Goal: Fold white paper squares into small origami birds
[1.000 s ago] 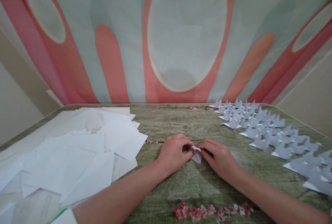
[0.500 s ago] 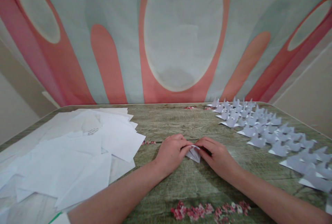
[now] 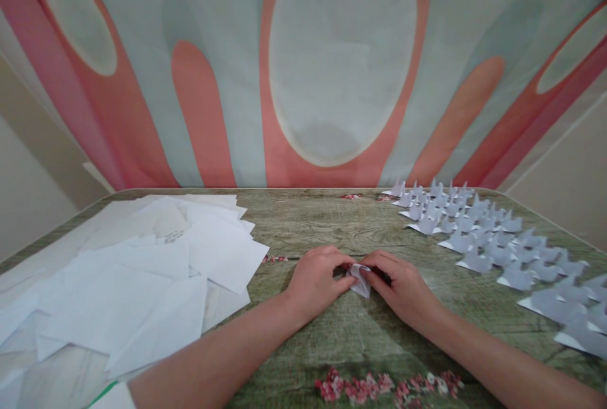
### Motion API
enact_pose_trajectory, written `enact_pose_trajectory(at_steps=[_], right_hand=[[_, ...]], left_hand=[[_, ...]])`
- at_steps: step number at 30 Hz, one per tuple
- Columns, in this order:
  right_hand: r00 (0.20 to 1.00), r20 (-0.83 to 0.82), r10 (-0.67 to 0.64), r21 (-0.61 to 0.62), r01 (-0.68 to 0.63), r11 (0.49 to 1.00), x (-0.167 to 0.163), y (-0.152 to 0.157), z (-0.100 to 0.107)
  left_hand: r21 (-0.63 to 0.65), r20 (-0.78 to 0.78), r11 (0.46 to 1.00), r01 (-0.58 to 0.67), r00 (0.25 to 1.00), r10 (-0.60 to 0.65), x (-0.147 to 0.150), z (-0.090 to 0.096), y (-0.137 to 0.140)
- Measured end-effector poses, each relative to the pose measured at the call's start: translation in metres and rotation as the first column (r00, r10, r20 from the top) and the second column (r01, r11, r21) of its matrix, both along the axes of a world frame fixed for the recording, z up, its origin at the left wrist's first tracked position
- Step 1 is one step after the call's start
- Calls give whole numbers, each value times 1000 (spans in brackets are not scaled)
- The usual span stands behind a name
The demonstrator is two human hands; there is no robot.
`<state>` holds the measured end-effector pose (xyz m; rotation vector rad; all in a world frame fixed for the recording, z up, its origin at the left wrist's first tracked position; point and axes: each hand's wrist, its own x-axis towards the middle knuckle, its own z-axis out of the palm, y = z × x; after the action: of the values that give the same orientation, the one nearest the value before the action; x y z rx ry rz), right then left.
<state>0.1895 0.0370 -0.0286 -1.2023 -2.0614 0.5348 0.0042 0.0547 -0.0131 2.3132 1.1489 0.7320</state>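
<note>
A small piece of folded white paper (image 3: 361,284) is pinched between both hands over the middle of the table, its point facing me. My left hand (image 3: 318,277) grips its left side, thumb and index finger closed on the upper edge. On the other side, my right hand (image 3: 397,279) holds the paper with bent fingers and its thumb pressed against the fold. The paper's top edge is partly hidden by the fingertips.
Overlapping white paper sheets (image 3: 142,289) cover the left of the table (image 3: 294,219). Several rows of folded white paper birds (image 3: 478,225) stand along the right. A patterned backdrop (image 3: 341,67) rises behind the far edge. Pink flowers (image 3: 384,387) decorate the near tabletop.
My left thumb and fingers have shifted on the folded paper, and its upper part looks more curled. The whole view has moved slightly.
</note>
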Motion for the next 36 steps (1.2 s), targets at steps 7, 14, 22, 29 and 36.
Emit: enact_pose_trajectory(at_steps=[7, 14, 22, 29, 36], right_hand=[[1000, 20, 16, 6, -16, 1000, 0, -2, 2], [996, 90, 15, 58, -20, 998, 0, -2, 1], [988, 154, 34, 106, -51, 993, 2, -3, 0], [969, 247, 9, 201, -60, 978, 3, -4, 1], [947, 320, -22, 286, -74, 955, 1, -6, 4]], left_hand=[[13, 23, 1000, -15, 1000, 15, -1, 2, -2], [32, 116, 999, 28, 993, -31, 1, 8, -3], [-59, 265, 983, 173, 952, -152, -1, 5, 1], [-42, 241, 981, 190, 955, -174, -3, 3, 2], [105, 118, 970, 219, 966, -231, -4, 6, 2]])
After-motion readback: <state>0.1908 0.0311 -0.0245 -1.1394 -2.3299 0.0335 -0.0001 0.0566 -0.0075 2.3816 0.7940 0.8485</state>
